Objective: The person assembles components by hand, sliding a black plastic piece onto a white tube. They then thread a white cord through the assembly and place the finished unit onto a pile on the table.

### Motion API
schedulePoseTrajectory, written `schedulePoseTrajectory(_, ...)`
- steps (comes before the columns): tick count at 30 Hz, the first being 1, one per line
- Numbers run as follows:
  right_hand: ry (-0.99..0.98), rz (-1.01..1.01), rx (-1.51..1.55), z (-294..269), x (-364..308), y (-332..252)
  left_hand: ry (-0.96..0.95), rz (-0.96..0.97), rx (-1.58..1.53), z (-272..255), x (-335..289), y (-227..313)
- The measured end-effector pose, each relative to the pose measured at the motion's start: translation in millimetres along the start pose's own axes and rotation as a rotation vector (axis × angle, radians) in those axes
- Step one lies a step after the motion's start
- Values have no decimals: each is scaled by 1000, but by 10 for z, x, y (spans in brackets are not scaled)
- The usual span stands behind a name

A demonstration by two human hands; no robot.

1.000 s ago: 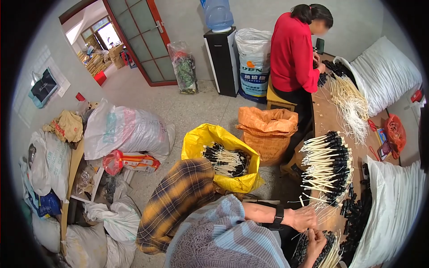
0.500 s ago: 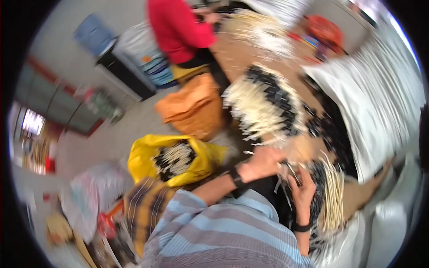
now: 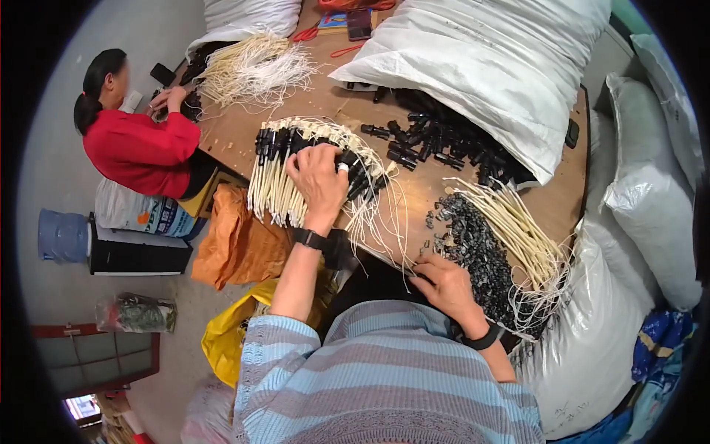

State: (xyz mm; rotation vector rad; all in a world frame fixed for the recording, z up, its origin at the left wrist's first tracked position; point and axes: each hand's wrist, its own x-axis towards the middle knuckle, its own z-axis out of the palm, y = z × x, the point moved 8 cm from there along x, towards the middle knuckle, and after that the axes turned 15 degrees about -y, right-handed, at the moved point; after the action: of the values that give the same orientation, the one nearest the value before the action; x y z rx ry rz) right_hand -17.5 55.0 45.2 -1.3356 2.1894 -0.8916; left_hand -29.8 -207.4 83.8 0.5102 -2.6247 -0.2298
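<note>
Brown tabletop [image 3: 336, 100] carries a row of cream cords [image 3: 277, 177] along its near edge, black ends pointing inward, laid side by side seemingly to keep them aligned. The left hand [image 3: 319, 177] rests on the row, fingers curled over the black ends; whether it grips one cannot be told. The right hand [image 3: 446, 285] is at the near edge, thumb and forefinger beside trailing white wires [image 3: 381, 222]; a pinch cannot be confirmed. Just right of it lie small dark pieces [image 3: 481, 259] and more cords [image 3: 514, 229]. Farther in, black parts [image 3: 425, 140] spread from a white sack [image 3: 488, 74], apparently laid mouth-down to keep them within reach. Toward the left end, a co-worker in red [image 3: 140, 152] handles dark pieces.
</note>
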Motion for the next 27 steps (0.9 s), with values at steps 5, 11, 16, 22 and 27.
schedulePoseTrajectory(5, 73, 181, 25, -65, -196, 350, -41, -3, -6, 164, -5, 22)
schedulePoseTrajectory(11, 67, 187, 10, -119, -148, 397, -15, 8, -13, 100, -72, 36)
schedulePoseTrajectory(16, 157, 133, -5, -196, -132, 407, -40, -26, -23, 24, -90, 73)
schedulePoseTrajectory(22, 178, 111, 3, -390, 97, 346, -95, -100, -18, 0, -366, -99)
schedulePoseTrajectory(27, 153, -1, 31, -405, 405, 192, -188, -145, -49, 124, -523, -260)
